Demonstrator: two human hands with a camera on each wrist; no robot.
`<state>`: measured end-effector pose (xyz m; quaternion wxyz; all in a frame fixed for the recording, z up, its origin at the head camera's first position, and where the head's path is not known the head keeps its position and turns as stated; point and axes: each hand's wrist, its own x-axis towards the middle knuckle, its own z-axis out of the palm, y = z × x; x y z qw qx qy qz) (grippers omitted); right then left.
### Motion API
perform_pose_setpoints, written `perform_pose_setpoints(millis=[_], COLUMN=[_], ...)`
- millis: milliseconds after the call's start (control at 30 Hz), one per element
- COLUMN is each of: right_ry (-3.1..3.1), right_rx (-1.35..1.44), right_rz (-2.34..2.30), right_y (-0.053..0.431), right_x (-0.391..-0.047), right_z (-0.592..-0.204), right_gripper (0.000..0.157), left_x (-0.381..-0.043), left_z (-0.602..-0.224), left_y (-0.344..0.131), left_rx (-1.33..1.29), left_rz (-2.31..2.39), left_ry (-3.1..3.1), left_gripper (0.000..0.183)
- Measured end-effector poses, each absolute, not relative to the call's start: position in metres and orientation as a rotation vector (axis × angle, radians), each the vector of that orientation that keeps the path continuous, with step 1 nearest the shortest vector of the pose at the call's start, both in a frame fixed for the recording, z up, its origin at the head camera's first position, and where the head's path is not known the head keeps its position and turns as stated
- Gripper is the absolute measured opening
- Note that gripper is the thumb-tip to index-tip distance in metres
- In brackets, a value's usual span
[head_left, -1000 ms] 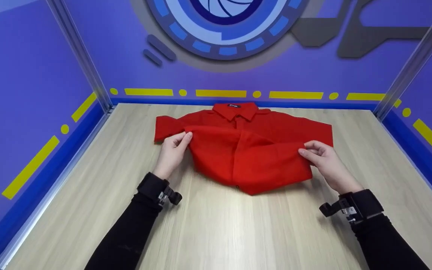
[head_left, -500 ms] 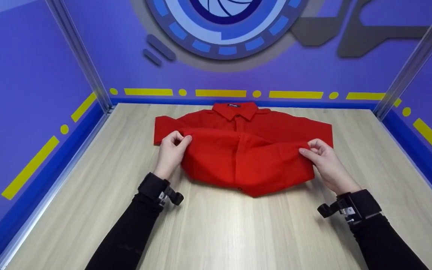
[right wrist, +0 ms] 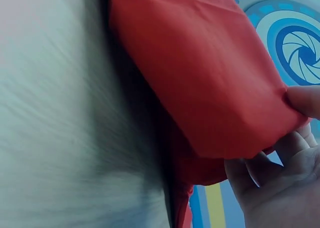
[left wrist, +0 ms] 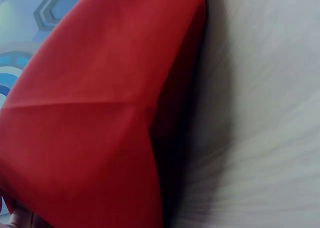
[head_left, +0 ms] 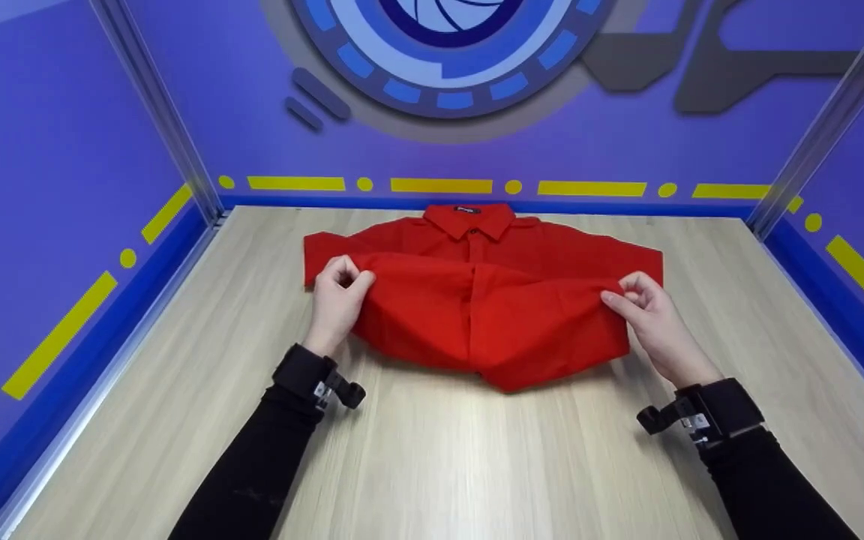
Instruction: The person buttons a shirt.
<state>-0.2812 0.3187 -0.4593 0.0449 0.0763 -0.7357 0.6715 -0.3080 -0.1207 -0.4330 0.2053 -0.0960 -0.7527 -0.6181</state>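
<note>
A red collared shirt (head_left: pixel 432 307) lies with its collar toward the back wall and its short sleeves spread to either side. Its lower part is lifted and folded up over the chest, bulging toward me. My left hand (head_left: pixel 336 304) pinches the raised fabric at its left end between thumb and fingers. At the other end my right hand (head_left: pixel 649 315) pinches the raised edge. In the right wrist view the thumb (right wrist: pixel 305 100) presses on the red cloth with the fingers behind it. The left wrist view is mostly filled by the shirt front (left wrist: pixel 85 113), with only a bit of finger at the bottom corner.
The shirt is on a pale wood-grain table (head_left: pixel 432 465). Purple-blue panels with yellow marks (head_left: pixel 439 185) close off the back and both sides. Metal posts (head_left: pixel 166 112) stand at the back corners. Each wrist wears a black strap with a small camera (head_left: pixel 348 394).
My left hand has shifted slightly left, drawing its end of the fabric outward so the raised edge looks straighter. The right hand has barely moved and keeps its grip.
</note>
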Motion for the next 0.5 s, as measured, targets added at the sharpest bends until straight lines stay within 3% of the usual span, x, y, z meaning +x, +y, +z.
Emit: perform_pose_setpoints(millis=[233,500], right_ry=[-2.253,-2.613], right_rx=[0.223,0.138], right_rz=[2.108,1.997], right_y=[0.321,0.328], right_x=[-0.282,-0.282], right_z=[-0.458,-0.461], right_gripper=[0.023,0.033], left_x=[-0.319,-0.333], left_z=[-0.444,-0.466], left_y=[-0.125,-0.137], left_rx=[-0.228,-0.053], left_rz=[-1.845,-1.971], left_ry=[-2.056,-2.303], left_gripper=[0.012,0.035])
